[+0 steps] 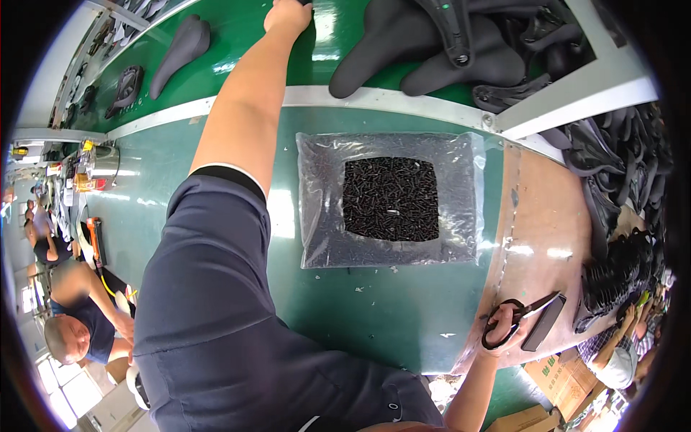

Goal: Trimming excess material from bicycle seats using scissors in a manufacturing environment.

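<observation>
My left arm stretches far forward over the green conveyor belt. At the upper edge of the picture my left hand is closed beside a small dark thing, mostly cut off, so I cannot make out its kind. My right hand grips a pair of scissors by its black handles, low on the right, blades pointing away to the right. A flat black oblong piece lies alongside the blades. Between my arms, a clear plastic bag lies flat, with many small black screw-like parts showing in its middle.
Black bicycle saddles are piled on the belt at far right; another saddle lies at far left. A white metal post rises right of the bag. More saddles hang over the brown board. A co-worker sits at left.
</observation>
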`<state>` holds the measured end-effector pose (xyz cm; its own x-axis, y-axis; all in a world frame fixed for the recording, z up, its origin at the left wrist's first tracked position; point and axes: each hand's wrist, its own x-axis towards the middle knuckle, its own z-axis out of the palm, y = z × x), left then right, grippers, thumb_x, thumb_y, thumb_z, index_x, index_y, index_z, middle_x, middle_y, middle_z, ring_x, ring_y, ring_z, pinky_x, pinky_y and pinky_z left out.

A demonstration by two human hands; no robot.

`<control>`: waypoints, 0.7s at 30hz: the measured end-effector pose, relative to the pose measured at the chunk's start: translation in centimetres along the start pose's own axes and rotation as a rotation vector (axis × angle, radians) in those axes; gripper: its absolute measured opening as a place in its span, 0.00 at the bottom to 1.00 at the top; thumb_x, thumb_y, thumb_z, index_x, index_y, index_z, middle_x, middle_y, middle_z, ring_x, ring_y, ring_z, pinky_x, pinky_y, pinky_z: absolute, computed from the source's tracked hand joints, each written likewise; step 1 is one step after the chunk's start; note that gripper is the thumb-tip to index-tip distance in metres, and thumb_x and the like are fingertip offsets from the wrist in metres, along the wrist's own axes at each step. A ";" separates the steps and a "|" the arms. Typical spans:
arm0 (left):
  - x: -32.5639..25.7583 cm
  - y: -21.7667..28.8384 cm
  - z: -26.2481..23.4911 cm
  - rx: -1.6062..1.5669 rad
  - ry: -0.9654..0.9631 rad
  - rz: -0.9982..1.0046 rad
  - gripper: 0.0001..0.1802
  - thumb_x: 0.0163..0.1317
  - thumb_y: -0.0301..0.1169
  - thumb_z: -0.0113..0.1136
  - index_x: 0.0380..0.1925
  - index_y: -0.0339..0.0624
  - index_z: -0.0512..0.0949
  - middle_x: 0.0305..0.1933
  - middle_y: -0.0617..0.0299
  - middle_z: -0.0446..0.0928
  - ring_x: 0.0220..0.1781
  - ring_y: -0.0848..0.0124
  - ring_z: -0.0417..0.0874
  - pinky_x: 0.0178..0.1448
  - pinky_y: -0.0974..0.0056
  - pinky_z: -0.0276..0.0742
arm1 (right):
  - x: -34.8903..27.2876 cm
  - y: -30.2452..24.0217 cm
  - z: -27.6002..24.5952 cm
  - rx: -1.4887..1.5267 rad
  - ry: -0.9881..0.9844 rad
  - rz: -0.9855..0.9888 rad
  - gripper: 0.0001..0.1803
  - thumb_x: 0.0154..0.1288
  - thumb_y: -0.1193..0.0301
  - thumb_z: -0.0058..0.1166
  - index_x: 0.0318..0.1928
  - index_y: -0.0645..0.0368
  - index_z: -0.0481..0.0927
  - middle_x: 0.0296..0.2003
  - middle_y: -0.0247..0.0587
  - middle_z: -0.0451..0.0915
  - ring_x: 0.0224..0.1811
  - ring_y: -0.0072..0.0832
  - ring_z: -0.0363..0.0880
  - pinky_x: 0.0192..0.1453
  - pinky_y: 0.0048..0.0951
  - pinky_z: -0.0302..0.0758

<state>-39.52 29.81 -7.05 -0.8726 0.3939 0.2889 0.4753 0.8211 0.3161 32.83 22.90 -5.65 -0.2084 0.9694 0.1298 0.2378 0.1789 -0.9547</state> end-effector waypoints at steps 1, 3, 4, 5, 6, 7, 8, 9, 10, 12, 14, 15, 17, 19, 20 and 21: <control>1.6 -2.4 -0.1 -0.052 -0.002 0.043 0.32 0.68 0.48 0.63 0.58 0.33 0.67 0.59 0.34 0.78 0.61 0.38 0.81 0.63 0.42 0.80 | 0.1 0.7 0.1 0.025 -0.001 0.014 0.11 0.70 0.70 0.56 0.32 0.64 0.77 0.20 0.32 0.71 0.18 0.17 0.65 0.23 0.21 0.58; 3.9 -5.7 0.4 0.001 0.088 0.133 0.27 0.71 0.45 0.60 0.53 0.29 0.69 0.53 0.33 0.80 0.55 0.38 0.84 0.60 0.43 0.82 | 0.5 0.5 0.9 0.027 -0.036 -0.008 0.11 0.71 0.69 0.55 0.32 0.64 0.77 0.20 0.31 0.70 0.18 0.17 0.64 0.23 0.21 0.57; 4.2 -6.2 0.2 -0.003 0.109 0.180 0.27 0.71 0.45 0.59 0.51 0.28 0.70 0.50 0.32 0.81 0.54 0.38 0.85 0.59 0.42 0.82 | 0.6 0.3 0.7 0.029 -0.049 -0.023 0.11 0.71 0.69 0.55 0.32 0.64 0.77 0.19 0.31 0.70 0.18 0.16 0.63 0.23 0.21 0.57; 4.1 -7.4 -0.4 -0.025 0.141 0.265 0.24 0.72 0.44 0.58 0.46 0.27 0.72 0.45 0.31 0.82 0.51 0.36 0.85 0.57 0.42 0.82 | 0.7 0.2 0.8 0.020 -0.061 -0.026 0.11 0.72 0.69 0.54 0.32 0.63 0.77 0.19 0.30 0.69 0.18 0.16 0.62 0.23 0.21 0.56; 3.6 -9.0 -1.3 -0.012 0.149 0.257 0.24 0.72 0.44 0.58 0.46 0.27 0.72 0.45 0.31 0.82 0.51 0.36 0.85 0.57 0.42 0.82 | 0.7 0.3 1.0 0.032 -0.074 -0.027 0.11 0.72 0.69 0.54 0.32 0.63 0.77 0.19 0.30 0.69 0.18 0.16 0.62 0.23 0.21 0.56; 2.4 -9.5 -2.4 -0.033 0.151 0.266 0.23 0.72 0.42 0.59 0.47 0.28 0.73 0.45 0.33 0.82 0.50 0.38 0.85 0.55 0.44 0.82 | 0.7 0.7 0.9 0.025 -0.047 -0.056 0.11 0.72 0.70 0.54 0.32 0.63 0.77 0.19 0.30 0.69 0.18 0.16 0.62 0.23 0.21 0.56; 0.9 -10.4 -4.0 -0.049 0.159 0.274 0.21 0.72 0.41 0.60 0.47 0.28 0.74 0.45 0.35 0.82 0.49 0.40 0.86 0.54 0.45 0.82 | 0.7 1.0 0.8 0.024 -0.024 -0.085 0.11 0.73 0.71 0.54 0.32 0.63 0.76 0.19 0.30 0.70 0.18 0.16 0.63 0.23 0.21 0.56; -0.4 -11.2 -5.8 -0.065 0.170 0.282 0.20 0.71 0.39 0.61 0.48 0.29 0.75 0.45 0.36 0.82 0.48 0.42 0.86 0.53 0.47 0.82 | 0.8 1.0 0.6 0.038 -0.027 -0.094 0.11 0.73 0.71 0.54 0.32 0.63 0.76 0.19 0.30 0.70 0.18 0.16 0.63 0.23 0.21 0.56; -1.2 -13.0 -8.7 -0.060 0.195 0.286 0.19 0.71 0.37 0.62 0.48 0.29 0.76 0.44 0.38 0.82 0.47 0.44 0.86 0.52 0.49 0.82 | 0.9 1.0 0.7 0.025 -0.045 -0.075 0.11 0.73 0.71 0.53 0.32 0.63 0.77 0.20 0.30 0.70 0.19 0.15 0.63 0.24 0.21 0.57; -6.8 -12.9 -13.6 -0.156 0.066 0.240 0.32 0.75 0.51 0.52 0.56 0.27 0.72 0.53 0.30 0.81 0.61 0.33 0.78 0.65 0.42 0.75 | 0.9 1.1 0.1 0.006 -0.051 -0.059 0.10 0.74 0.71 0.53 0.33 0.63 0.77 0.20 0.29 0.70 0.19 0.15 0.64 0.24 0.21 0.57; -12.1 -15.4 -18.4 -0.186 0.017 0.187 0.31 0.76 0.51 0.51 0.57 0.29 0.72 0.53 0.31 0.81 0.58 0.34 0.80 0.62 0.43 0.75 | 0.9 1.5 0.1 -0.061 -0.085 -0.112 0.10 0.75 0.71 0.53 0.35 0.63 0.78 0.20 0.27 0.70 0.20 0.13 0.64 0.24 0.21 0.57; -14.9 -17.1 -19.5 -0.237 0.105 0.201 0.30 0.77 0.51 0.51 0.58 0.31 0.73 0.50 0.32 0.82 0.56 0.36 0.81 0.60 0.44 0.75 | 0.9 2.1 0.3 -0.027 -0.071 -0.098 0.11 0.75 0.69 0.56 0.35 0.63 0.79 0.20 0.26 0.71 0.21 0.13 0.65 0.25 0.21 0.57; -20.2 -19.2 -21.7 -0.337 0.001 0.034 0.27 0.79 0.51 0.49 0.53 0.33 0.75 0.39 0.39 0.83 0.45 0.43 0.86 0.49 0.46 0.77 | 0.8 1.9 0.5 -0.084 -0.019 -0.009 0.12 0.74 0.67 0.60 0.33 0.61 0.79 0.21 0.25 0.74 0.22 0.13 0.67 0.26 0.20 0.60; -26.3 -21.5 -22.7 -0.584 -0.118 -0.188 0.27 0.80 0.52 0.47 0.42 0.35 0.75 0.28 0.47 0.80 0.30 0.57 0.84 0.37 0.53 0.77 | 0.6 1.7 0.7 -0.083 -0.030 -0.023 0.13 0.73 0.67 0.61 0.32 0.61 0.79 0.22 0.25 0.74 0.23 0.13 0.67 0.26 0.21 0.61; -29.9 -21.3 -22.7 -0.784 -0.152 -0.218 0.26 0.81 0.51 0.46 0.38 0.37 0.74 0.24 0.52 0.77 0.26 0.62 0.81 0.33 0.56 0.76 | 0.5 1.6 0.7 -0.083 -0.002 -0.008 0.14 0.73 0.66 0.61 0.31 0.59 0.78 0.20 0.25 0.72 0.22 0.13 0.67 0.26 0.21 0.61; -33.6 -20.4 -22.7 -0.985 -0.187 -0.247 0.27 0.82 0.51 0.44 0.34 0.38 0.73 0.21 0.56 0.74 0.22 0.67 0.77 0.29 0.59 0.74 | 0.4 1.6 0.6 -0.084 0.026 0.008 0.14 0.73 0.64 0.61 0.30 0.57 0.77 0.18 0.25 0.69 0.21 0.13 0.66 0.25 0.21 0.61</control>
<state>-17.30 -9.55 -2.64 -0.9219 0.3873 -0.0033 0.0883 0.2183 0.9719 32.58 23.47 -7.30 -0.1819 0.9747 0.1302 0.3186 0.1837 -0.9299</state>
